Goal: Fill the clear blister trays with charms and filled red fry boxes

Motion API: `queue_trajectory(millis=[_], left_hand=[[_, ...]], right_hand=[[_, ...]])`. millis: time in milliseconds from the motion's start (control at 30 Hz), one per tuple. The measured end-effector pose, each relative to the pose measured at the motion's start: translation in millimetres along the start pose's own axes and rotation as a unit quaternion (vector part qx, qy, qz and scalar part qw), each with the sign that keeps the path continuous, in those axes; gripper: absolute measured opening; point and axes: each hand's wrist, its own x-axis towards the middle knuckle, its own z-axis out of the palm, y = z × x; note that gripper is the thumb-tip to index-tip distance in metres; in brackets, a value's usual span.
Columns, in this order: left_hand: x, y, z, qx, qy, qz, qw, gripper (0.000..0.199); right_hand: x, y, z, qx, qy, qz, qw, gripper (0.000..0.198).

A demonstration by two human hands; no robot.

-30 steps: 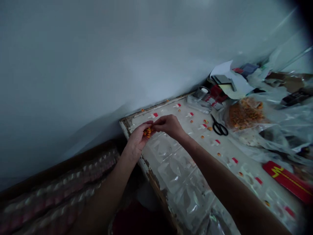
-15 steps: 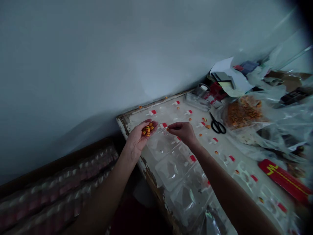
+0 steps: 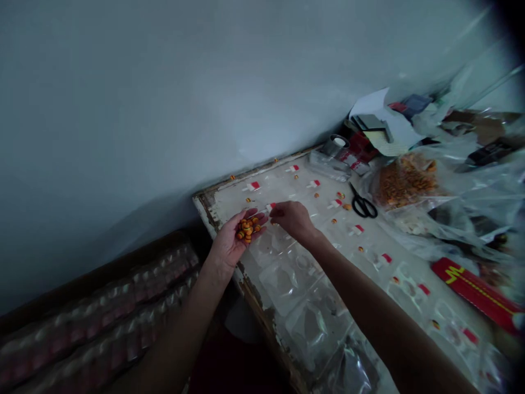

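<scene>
My left hand [image 3: 232, 241] is palm up and cupped under a small heap of orange pieces [image 3: 247, 229] with dark stripes, which look like miniature burgers. Just to its right, my right hand [image 3: 293, 220] has thumb and fingers pinched together above the table. What sits between those fingertips is too small to make out. A red-and-white popsicle-shaped piece [image 3: 270, 207] lies partly behind the right fingers. Beyond the left fingertips a single orange piece [image 3: 248, 200] rests on the sheet. Clear plastic moulded trays [image 3: 283, 284] spread below both hands.
More red-and-white pieces [image 3: 251, 186] and orange pieces lie spaced over the table. Black scissors [image 3: 363, 207] are to the right, near a clear bag of orange bits [image 3: 404, 183]. A red packet [image 3: 471, 290] lies at the right edge. The wall [image 3: 164, 109] rises behind; rows of clear packs [image 3: 102, 317] stand lower left.
My right hand has moved left, closer to my left palm. The left hand is slightly lower, and an orange piece shows on the sheet beyond its fingers. The view has shifted a little.
</scene>
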Motion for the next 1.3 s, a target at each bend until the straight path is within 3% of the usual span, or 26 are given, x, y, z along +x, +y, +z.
queue_trajectory(millis=[167,300,400,500,600,733,800,867,967,1133,1300], left_hand=[[-5.4,4.9,6.0,0.026,0.019,0.006,0.999,0.023],[-1.8,-4.3,16.1,0.036,0.016,-0.001,0.999,0.02],[3.9,-19.3,27.0,0.042,0.001,-0.033,0.999,0.018],[7.3,-32.6,38.3,0.057,-0.012,-0.081,0.995,0.017],[8.7,-36.8,46.0,0.082,-0.027,-0.141,0.986,0.016],[3.7,-28.0,45.9,0.089,-0.023,-0.12,0.988,0.016],[-5.5,-22.5,41.0,0.084,-0.017,-0.094,0.992,0.017],[-19.2,-20.9,33.8,0.078,-0.006,-0.091,0.993,0.016],[-42.0,-29.1,20.4,0.076,0.02,-0.105,0.991,0.016],[-60.3,-54.7,-0.5,0.092,0.016,-0.095,0.991,0.015],[-56.1,-62.4,-2.3,0.089,0.014,-0.075,0.993,0.013]], right_hand=[[4.3,14.1,-10.7,0.174,-0.006,0.03,0.984,0.015],[-39.4,0.0,-19.9,0.32,0.027,-0.051,0.946,0.017],[-66.6,-10.0,-27.5,0.27,0.028,-0.178,0.946,0.024],[-74.6,-2.4,-37.0,0.207,0.001,-0.21,0.955,0.029],[-76.2,19.8,-44.5,0.259,-0.002,-0.114,0.959,0.021],[-88.5,48.9,-36.4,0.426,0.031,0.06,0.902,0.021],[-98.1,57.2,-22.1,0.468,0.026,0.086,0.879,0.027],[-106.4,59.7,-4.4,0.478,0.037,0.094,0.872,0.026],[-113.0,53.7,18.6,0.437,0.072,0.072,0.894,0.018],[-117.5,42.0,33.2,0.281,0.117,-0.05,0.951,0.014],[-123.5,50.0,33.7,0.249,0.115,-0.064,0.959,0.013]])
